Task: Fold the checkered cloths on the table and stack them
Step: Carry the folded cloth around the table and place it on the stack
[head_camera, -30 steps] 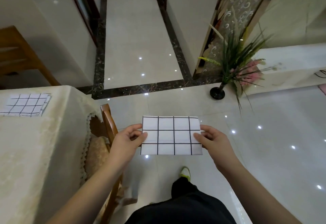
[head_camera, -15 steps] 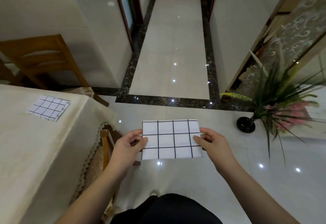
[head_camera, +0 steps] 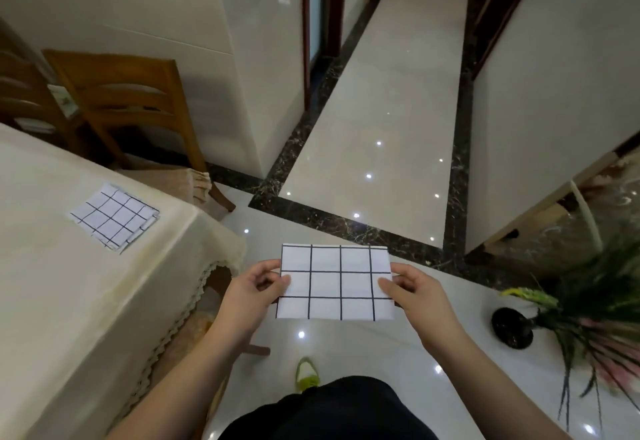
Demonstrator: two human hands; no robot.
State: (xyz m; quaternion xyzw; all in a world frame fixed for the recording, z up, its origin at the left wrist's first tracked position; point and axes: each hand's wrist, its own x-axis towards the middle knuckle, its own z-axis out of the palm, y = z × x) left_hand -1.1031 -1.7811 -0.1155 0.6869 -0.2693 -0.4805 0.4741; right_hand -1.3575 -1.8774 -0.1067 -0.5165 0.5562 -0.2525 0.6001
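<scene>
A folded cloth (head_camera: 335, 282) is held flat in the air beside the table (head_camera: 52, 287), pinched at its ends by the left hand (head_camera: 255, 287) and right hand (head_camera: 414, 292). Folding appears done; stacking on the folded pile (head_camera: 115, 216) is called for next.

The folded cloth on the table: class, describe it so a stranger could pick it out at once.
Find the table under its cream cover at the left. Near its far right corner lies the folded checkered cloth, flat and untouched. Unlike the held cloth, no hand grips it.
</scene>
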